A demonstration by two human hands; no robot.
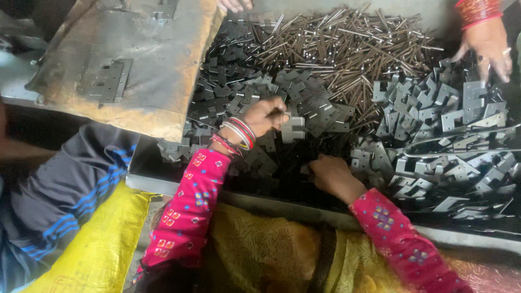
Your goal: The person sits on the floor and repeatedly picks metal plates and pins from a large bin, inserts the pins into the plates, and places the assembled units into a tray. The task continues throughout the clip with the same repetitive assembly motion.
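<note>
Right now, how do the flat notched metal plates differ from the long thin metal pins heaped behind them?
The notched plates are flat, broad and angular with cut-out steps; the pins are slim, straight rods. The plates lie in heaps at the near side and right, by both hands; the pins lie farther back. The left hand holds one plate, and the right hand rests among plates; neither touches the pins. Both are bare grey metal, heaped loose.

Sleeves (pixel 187 211): magenta, small square print. Bangles (pixel 239 133): red, white, gold. Cloth (pixel 97 249) at 7 o'clock: yellow. Metal plates (pixel 445 108) at 3 o'clock: grey.
</note>
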